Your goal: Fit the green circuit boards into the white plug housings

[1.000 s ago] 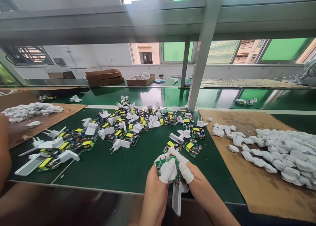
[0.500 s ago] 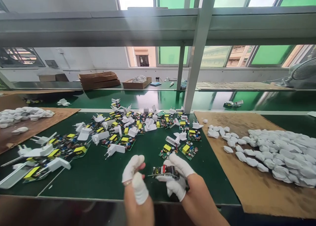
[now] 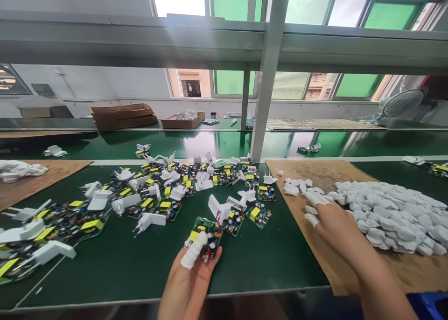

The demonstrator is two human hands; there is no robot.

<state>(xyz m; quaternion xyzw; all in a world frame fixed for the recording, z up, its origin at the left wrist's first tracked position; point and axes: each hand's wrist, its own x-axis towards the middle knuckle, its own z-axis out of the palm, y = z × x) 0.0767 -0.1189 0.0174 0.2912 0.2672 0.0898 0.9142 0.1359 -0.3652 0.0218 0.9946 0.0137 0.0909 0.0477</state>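
Note:
My left hand point(image 3: 196, 264), with white covers on its fingers, is closed on a circuit board point(image 3: 205, 231). The board carries a yellow-topped transformer and dark parts; a white plug casing point(image 3: 219, 210) stands at its upper edge, joined by a reddish wire. The thumb lies across the parts. Over the near-left end of a pile of white putty-like lumps point(image 3: 395, 212), my right hand point(image 3: 324, 210) reaches with fingers stretched out and thumb apart. Its white finger covers blend with the lumps, so contact is hard to make out.
Many circuit boards with white plug casings point(image 3: 150, 222) spread over the green table point(image 3: 133, 264) at left and centre. Brown cardboard point(image 3: 297, 170) lies under the lumps. A grey post point(image 3: 265, 86) rises behind the boards. A fan point(image 3: 401, 103) stands at the back right.
My right hand has let go of the circuit board and moved right to the white lumps. My left hand, empty before, now holds a board. The view has turned slightly right.

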